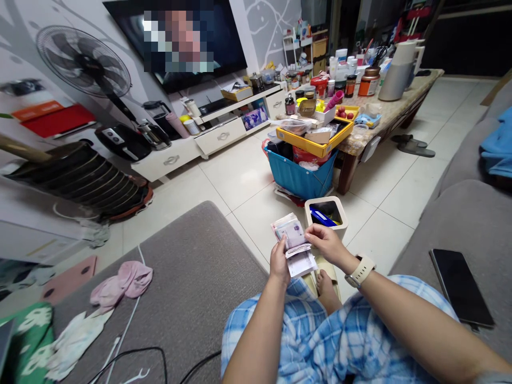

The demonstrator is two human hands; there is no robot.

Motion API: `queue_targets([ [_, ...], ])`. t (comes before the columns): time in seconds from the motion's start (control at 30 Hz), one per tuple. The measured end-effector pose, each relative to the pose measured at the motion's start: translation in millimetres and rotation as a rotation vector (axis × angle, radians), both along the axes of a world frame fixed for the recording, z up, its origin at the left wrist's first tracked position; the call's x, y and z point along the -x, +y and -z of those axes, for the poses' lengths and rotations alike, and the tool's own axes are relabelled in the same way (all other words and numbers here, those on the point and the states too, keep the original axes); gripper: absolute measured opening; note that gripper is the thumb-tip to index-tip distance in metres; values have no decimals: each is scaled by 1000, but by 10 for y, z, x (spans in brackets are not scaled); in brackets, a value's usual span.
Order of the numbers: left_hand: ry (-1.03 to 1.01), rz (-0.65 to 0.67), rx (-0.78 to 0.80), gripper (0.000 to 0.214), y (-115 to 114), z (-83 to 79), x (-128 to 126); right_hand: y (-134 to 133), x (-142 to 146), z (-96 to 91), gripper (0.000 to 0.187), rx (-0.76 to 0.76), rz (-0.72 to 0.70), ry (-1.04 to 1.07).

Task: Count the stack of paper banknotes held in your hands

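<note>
A stack of banknotes (294, 242) is held in front of my knees, above blue checked trousers (320, 336). My left hand (279, 262) is closed round the stack's lower left side, thumb on top. My right hand (326, 241), with a pale watch (361, 271) on its wrist, pinches the top note at the stack's right edge. Just beyond the notes a small white bin (340, 210) stands on the tiled floor. My bare foot in a sandal (326, 285) shows below the hands.
A dark phone (460, 288) lies on the grey sofa at right. A grey cushion (188, 282) with pink cloth (124, 282) and cables lies at left. Ahead are a blue crate (300, 176), a cluttered low table (384, 112), a fan (84, 61) and a TV.
</note>
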State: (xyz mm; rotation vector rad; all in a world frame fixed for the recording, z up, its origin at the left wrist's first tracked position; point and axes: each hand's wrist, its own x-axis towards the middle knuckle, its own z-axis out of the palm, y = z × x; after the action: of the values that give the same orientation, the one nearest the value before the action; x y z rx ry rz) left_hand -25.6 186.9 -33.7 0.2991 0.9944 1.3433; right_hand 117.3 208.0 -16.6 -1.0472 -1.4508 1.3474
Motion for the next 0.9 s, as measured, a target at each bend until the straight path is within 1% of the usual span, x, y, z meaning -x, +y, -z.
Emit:
queue_targets([
  [0.27,4,-5,18,36,-3,-28,4,-10,2,-2,25,33,-15,33],
  [0.47,8,1,-22,35,6,5,8,-15,-2,-55,28,23,-38,50],
  [0.57,9,-1,-41,34,4,15,6,-5,-1,-34,29,24,-40,44],
  [0.7,11,26,-31,35,-7,9,2,26,-5,61,28,21,47,-28],
  [0.8,27,38,-29,35,-12,8,-2,45,-17,119,33,18,131,-72],
  [0.9,21,38,-34,35,-7,24,0,51,-25,138,35,24,153,-106],
])
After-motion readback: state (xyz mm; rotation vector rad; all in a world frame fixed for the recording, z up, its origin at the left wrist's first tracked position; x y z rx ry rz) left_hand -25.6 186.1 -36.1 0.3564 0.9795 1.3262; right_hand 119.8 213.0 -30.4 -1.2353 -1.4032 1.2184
